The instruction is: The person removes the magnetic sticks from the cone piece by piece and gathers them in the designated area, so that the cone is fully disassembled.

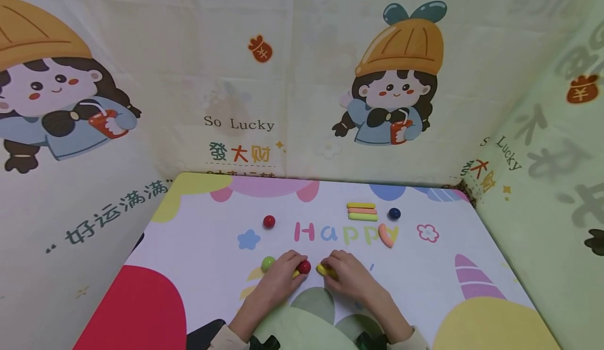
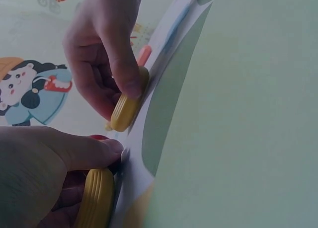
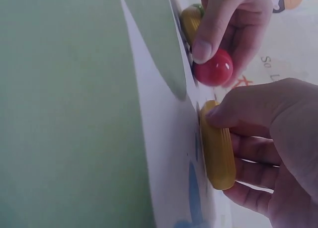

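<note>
In the head view my left hand (image 1: 282, 277) pinches a glossy red ball (image 1: 304, 267) between thumb and fingers, low over the tabletop. A yellow ridged stick with rounded ends (image 2: 95, 198) lies beneath that hand, mostly hidden from above. Just to the right, my right hand (image 1: 353, 274) grips another yellow ridged stick (image 3: 218, 153), its thumb pressed on one end. A gap separates the two held things. A green ball (image 1: 268, 263) sits close to the left hand's outer side; the right wrist view shows only a sliver of it.
Farther back on the printed tabletop (image 1: 207, 255) lie a second red ball (image 1: 269, 221), a row of yellow, pink and green sticks (image 1: 362, 211), a dark blue ball (image 1: 394, 214) and a curved pink piece (image 1: 386, 236). Printed cloth walls (image 1: 311, 93) rise behind and beside the table.
</note>
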Tool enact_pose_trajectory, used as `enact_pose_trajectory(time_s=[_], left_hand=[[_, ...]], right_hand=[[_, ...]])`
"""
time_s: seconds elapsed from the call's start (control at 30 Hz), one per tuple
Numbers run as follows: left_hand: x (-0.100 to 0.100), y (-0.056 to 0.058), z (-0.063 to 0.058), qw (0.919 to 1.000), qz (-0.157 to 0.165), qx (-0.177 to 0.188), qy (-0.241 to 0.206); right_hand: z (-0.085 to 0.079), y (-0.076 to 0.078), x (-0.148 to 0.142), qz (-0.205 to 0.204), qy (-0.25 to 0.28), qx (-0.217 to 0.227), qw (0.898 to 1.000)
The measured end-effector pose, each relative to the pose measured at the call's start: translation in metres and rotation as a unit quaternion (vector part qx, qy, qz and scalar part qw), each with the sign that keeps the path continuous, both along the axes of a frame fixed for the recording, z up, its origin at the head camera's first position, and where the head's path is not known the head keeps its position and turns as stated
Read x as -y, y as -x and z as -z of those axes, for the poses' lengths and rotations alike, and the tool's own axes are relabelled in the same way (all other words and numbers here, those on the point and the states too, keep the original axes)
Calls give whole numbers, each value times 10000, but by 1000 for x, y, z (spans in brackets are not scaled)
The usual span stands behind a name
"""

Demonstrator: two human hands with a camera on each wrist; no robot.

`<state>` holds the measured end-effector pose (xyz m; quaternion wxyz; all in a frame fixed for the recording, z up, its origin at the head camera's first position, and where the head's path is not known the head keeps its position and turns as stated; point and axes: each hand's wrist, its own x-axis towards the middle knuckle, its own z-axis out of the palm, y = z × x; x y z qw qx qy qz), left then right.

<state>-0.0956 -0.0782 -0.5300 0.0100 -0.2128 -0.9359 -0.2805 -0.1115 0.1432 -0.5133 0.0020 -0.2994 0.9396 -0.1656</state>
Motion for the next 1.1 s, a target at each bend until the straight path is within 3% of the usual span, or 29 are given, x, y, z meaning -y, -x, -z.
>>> enact_pose_trajectory(time_s=[0.33,0.53,0.73,0.87,1.1], left_hand=[[0,0,-3,9999,-44,157,-25],[0,-1,-5,9998,-4,134,-115],[0,-1,-4,9999,24,121,-111],[1,0,-3,9999,45,118,-92],[1,0,-2,9999,41,52,-118]], right_hand=[[-4,19,-16,1242,429,-88,9913],[2,37,-33,1643,584,-324,9842],[5,51,-44,2058,512,-71,9772],[6,57,-49,2211,431,52,9743],[3,59,-53,2099,621,-313,9753]])
